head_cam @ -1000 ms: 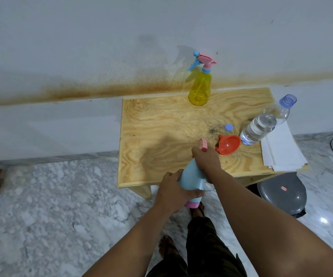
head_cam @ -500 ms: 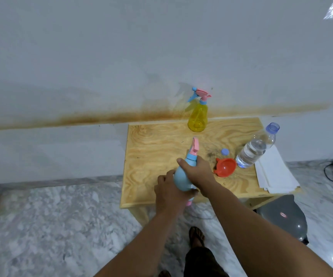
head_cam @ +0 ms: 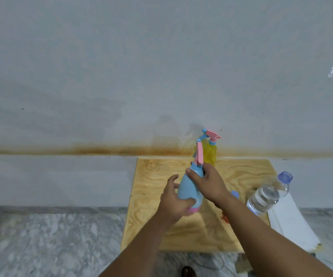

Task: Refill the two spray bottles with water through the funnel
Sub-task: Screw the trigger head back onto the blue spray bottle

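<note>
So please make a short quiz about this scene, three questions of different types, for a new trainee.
1. True or false: the yellow spray bottle lies on its side.
2. Which hand grips the neck of the blue spray bottle? A) left hand B) right hand
3. Fill in: the clear water bottle stands with its cap ____.

Key
1. False: it stands upright at the back of the wooden table.
2. B; the left hand holds the body near the base.
3. Off; the mouth is open.

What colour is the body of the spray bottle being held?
Light blue spray bottle, with a pink base; head view.
</note>
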